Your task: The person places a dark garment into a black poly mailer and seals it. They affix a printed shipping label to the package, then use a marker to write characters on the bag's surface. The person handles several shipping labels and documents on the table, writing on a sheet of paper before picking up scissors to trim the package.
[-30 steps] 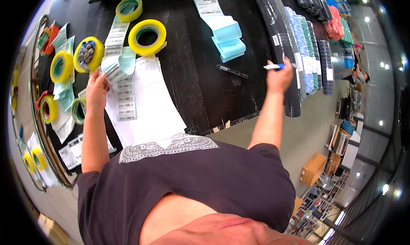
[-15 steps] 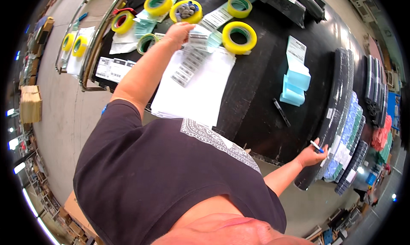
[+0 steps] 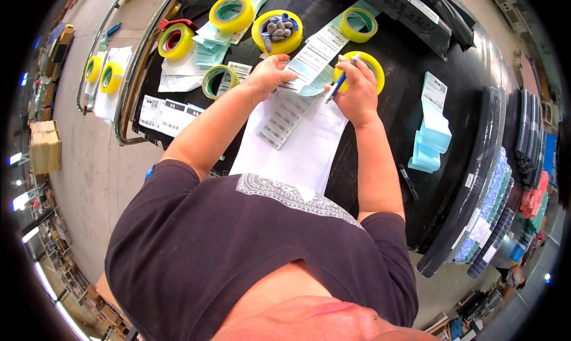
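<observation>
My left hand [image 3: 269,80] pinches the near end of a strip of barcode labels [image 3: 320,52] on pale blue backing. The strip runs up and right under a yellow tape roll [image 3: 358,24]. Just right of the strip, my right hand [image 3: 357,94] is closed around a blue and white pen [image 3: 336,86]; whether its fingers also touch the strip I cannot tell. Behind that hand lies another yellow tape roll [image 3: 373,67], partly hidden. Below both hands is a stack of white paper [image 3: 297,156], with a sheet of barcode labels [image 3: 282,126] on it.
Grey gloves [image 3: 279,29] sit in a tape roll [image 3: 260,27]. More tape rolls [image 3: 231,13] and labels [image 3: 169,116] lie left on the black table [image 3: 380,156]. At right are a folded label strip [image 3: 431,133], a black marker [image 3: 408,183] and long wrapped rolls [image 3: 476,168].
My right hand, with the pen, has swung from beside the wrapped rolls to the label strip at the middle. My left hand has shifted slightly right and down, and the view has moved a little.
</observation>
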Demonstrator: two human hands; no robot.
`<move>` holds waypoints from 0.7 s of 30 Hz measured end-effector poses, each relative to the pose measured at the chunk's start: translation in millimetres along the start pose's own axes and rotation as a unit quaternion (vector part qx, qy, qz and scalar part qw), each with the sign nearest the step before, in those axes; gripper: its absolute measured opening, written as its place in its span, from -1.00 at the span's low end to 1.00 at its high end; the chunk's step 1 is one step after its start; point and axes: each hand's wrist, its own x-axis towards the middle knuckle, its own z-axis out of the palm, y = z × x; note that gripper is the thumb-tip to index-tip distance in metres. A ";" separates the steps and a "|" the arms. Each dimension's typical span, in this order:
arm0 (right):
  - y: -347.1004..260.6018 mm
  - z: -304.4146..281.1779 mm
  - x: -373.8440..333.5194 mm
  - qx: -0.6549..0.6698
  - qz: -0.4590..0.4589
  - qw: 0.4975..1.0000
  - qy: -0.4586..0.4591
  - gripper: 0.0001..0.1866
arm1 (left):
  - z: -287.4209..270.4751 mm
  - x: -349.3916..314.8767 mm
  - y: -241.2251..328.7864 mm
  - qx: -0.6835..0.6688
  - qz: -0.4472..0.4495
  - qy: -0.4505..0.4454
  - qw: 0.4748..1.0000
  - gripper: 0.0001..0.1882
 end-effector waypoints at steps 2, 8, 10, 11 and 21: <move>4.3 7.4 7.9 -0.100 -0.027 0.992 -0.067 -0.40 | -2.3 1.7 2.3 -0.012 -0.001 -0.018 1.000 -0.24; 29.2 7.4 3.7 -0.103 -0.027 0.993 -0.052 -0.49 | -7.9 3.8 8.7 -0.054 -0.012 -0.064 0.996 -0.25; 34.1 -0.2 7.0 -0.094 -0.010 0.995 -0.023 -0.53 | -12.5 5.9 6.8 -0.060 0.000 -0.074 0.995 -0.25; 41.6 -1.3 8.3 -0.116 -0.005 0.993 -0.023 -0.52 | -14.6 6.3 5.2 -0.064 0.005 -0.077 0.995 -0.25; 39.7 42.3 74.0 0.129 -0.063 0.989 -0.046 -0.63 | -33.5 5.4 20.4 -0.270 0.110 -0.201 0.935 -0.30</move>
